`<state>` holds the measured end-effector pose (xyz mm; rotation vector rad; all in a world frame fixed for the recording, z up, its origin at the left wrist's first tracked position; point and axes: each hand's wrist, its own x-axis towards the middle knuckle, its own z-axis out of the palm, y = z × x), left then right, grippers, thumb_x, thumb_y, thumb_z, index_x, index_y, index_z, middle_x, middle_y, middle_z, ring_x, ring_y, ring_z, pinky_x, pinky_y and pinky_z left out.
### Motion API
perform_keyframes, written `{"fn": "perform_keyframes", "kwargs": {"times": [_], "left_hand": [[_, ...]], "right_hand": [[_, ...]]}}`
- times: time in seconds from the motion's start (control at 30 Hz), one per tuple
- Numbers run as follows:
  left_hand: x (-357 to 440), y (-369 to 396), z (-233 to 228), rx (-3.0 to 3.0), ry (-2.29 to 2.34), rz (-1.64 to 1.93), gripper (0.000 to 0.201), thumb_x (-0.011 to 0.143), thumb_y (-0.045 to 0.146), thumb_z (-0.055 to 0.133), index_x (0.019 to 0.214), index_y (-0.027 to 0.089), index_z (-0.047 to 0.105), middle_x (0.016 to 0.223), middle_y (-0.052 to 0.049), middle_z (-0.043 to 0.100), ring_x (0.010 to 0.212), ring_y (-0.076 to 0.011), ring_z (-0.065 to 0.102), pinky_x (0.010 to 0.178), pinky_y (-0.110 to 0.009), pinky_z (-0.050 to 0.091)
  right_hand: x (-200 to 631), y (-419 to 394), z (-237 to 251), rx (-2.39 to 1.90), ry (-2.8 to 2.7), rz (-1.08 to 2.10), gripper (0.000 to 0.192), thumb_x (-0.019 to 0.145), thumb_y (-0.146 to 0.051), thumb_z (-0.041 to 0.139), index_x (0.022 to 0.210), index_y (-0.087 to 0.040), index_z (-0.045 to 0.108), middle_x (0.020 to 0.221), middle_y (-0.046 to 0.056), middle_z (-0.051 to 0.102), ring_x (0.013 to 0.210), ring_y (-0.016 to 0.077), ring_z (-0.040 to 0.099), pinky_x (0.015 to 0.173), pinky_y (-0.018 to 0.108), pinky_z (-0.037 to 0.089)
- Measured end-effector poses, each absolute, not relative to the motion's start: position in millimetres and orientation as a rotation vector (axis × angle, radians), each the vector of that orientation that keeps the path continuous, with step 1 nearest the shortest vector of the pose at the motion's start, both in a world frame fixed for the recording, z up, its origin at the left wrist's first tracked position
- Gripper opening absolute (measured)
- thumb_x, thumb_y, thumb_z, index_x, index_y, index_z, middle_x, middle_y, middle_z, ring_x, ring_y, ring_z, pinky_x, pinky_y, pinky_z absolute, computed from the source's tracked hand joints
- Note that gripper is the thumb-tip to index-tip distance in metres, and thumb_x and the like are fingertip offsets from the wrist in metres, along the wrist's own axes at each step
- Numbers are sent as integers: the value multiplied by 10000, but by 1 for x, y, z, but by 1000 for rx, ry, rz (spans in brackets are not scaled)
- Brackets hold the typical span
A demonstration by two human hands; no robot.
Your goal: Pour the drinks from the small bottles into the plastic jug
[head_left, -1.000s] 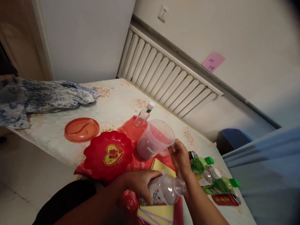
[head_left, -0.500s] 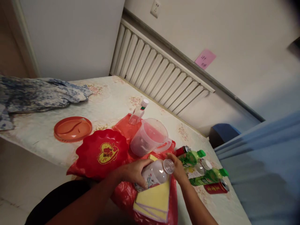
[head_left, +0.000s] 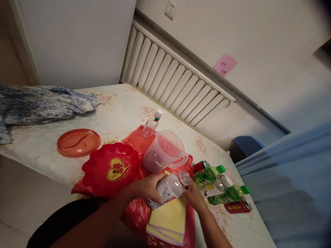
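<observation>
left hand [head_left: 148, 189] wrapped round clear bottle [head_left: 170, 187], tilted over yellow cloths [head_left: 169, 218]. right hand [head_left: 192, 195] by bottle neck; can't tell its grip. best hold bottle steady, not squash it.

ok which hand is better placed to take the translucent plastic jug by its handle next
Probably the right hand: the handle of the translucent plastic jug juts out towards its side, while the left hand grips the clear uncapped plastic bottle.
</observation>
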<state>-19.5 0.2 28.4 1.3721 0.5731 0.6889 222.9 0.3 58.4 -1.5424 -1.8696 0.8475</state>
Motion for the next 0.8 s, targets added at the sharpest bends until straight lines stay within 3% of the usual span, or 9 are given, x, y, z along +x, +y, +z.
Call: {"fn": "perform_keyframes", "kwargs": {"times": [0.17, 0.3, 0.6, 0.8], "left_hand": [[-17, 2, 27, 1392, 560, 679, 893, 499, 224, 841, 1337, 226, 533, 1267, -43, 644, 1153, -314, 590, 940, -367, 484], [-16, 4, 26, 1388, 536, 681, 940, 493, 244, 855, 1368, 226, 511, 1311, -50, 623, 1211, -330, 561, 985, -387, 466], [-15, 3, 28, 1404, 535, 703, 933, 498, 220, 851, 1365, 231, 507, 1341, -54, 607, 1238, -312, 553, 1017, -384, 453], [-15, 3, 27, 1431, 549, 700, 920, 510, 222, 839, 1369, 237, 509, 1320, -46, 621, 1205, -312, 573, 966, -367, 479]], "right_hand": [[237, -1, 121, -1414, -1628, 1088, 415, 733, -427, 781, 1071, -206, 686, 937, 50, 693, 834, 217, 624, 742, 309, 499], [229, -8, 161, -1316, -1747, 1164, 372, 767, -442, 775, 1074, -249, 690, 963, 32, 667, 885, 214, 616, 786, 308, 496], [212, -15, 190, -1256, -2290, 848, 278, 868, -423, 710, 1111, -289, 700, 1070, 41, 662, 953, 212, 597, 834, 310, 460], [207, -13, 194, -1268, -2368, 770, 359, 869, -499, 687, 1140, -263, 700, 1092, 67, 687, 937, 222, 615, 843, 338, 470]]}}
